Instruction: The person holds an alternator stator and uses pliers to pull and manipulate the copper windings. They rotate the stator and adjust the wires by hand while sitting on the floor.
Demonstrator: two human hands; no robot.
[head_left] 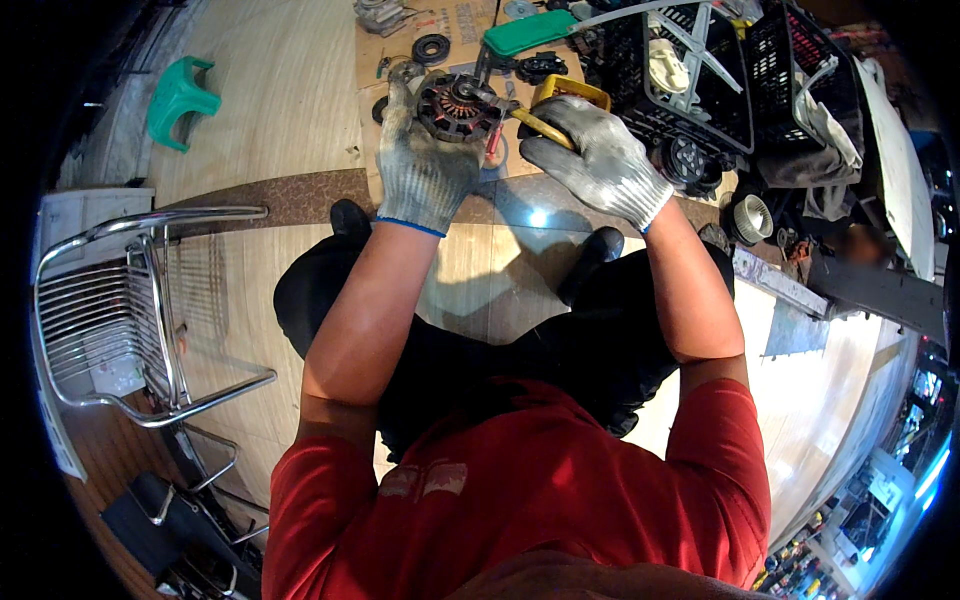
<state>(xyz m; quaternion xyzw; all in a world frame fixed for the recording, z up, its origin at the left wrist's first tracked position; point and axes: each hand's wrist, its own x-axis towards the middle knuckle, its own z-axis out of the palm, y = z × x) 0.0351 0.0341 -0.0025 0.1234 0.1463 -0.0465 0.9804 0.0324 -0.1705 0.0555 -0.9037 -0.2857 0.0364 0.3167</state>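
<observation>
The gloved left hand (425,165) is gripping a round motor part (462,108) above the cardboard (365,60), its dark ring of reddish-brown slots surrounding a metal hub. The gloved right hand (598,155) is closing its fingers around a yellow-handled tool (545,130) just beside it. The glove is hiding the part's lower edge, and the tool's tip is blurring into the hub, so I cannot tell whether they are touching.

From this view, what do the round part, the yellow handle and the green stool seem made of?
Round part: likely metal, dull dark finish; spoked face, shiny centre. Yellow handle: plastic or painted wood, can't tell; smooth, even colour. Green stool: probably moulded plastic, satin; rounded edges, uniform colour.
</observation>
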